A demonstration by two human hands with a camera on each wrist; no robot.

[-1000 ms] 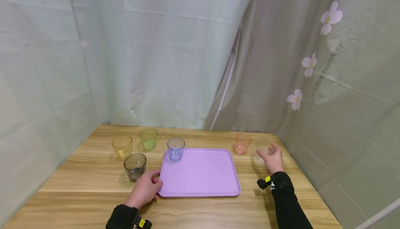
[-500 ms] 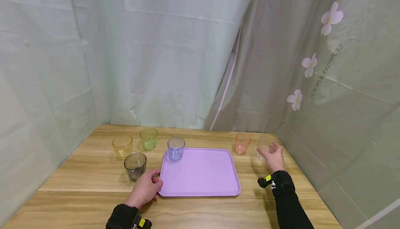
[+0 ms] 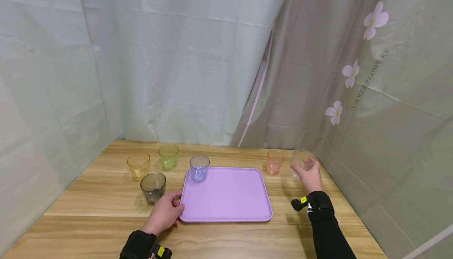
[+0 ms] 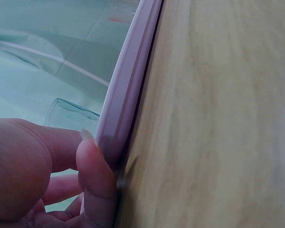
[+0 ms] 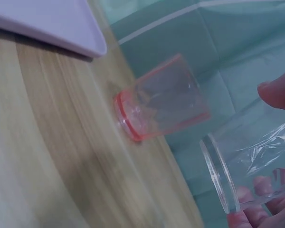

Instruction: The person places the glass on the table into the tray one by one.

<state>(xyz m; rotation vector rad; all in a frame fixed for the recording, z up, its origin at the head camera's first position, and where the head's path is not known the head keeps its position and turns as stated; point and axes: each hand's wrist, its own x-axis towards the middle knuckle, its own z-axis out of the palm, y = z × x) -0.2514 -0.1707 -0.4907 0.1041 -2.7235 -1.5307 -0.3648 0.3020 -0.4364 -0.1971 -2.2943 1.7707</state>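
At the right of the table, my right hand [image 3: 310, 177] grips a clear glass [image 3: 301, 157] between thumb and fingers. In the right wrist view the base of this clear glass [image 5: 219, 173] stands off the wood. My left hand [image 3: 164, 213] holds the left front corner of a purple tray [image 3: 230, 196]; the left wrist view has its fingertips [image 4: 92, 159] against the tray's rim [image 4: 123, 95]. On the tray's back left corner stands a blue glass [image 3: 199, 169]. An orange-pink glass [image 3: 274, 162] is upright just left of the clear one.
Left of the tray stand a yellow glass [image 3: 138, 166], a green glass [image 3: 168, 157] and a smoky grey glass [image 3: 153, 189], the grey one close to my left hand. Curtains [image 3: 177, 62] hang along the back and sides of the wooden table [image 3: 88, 219].
My right hand has raised the clear glass a little from its earlier spot. The left hand, the tray and the other glasses stay where they were.
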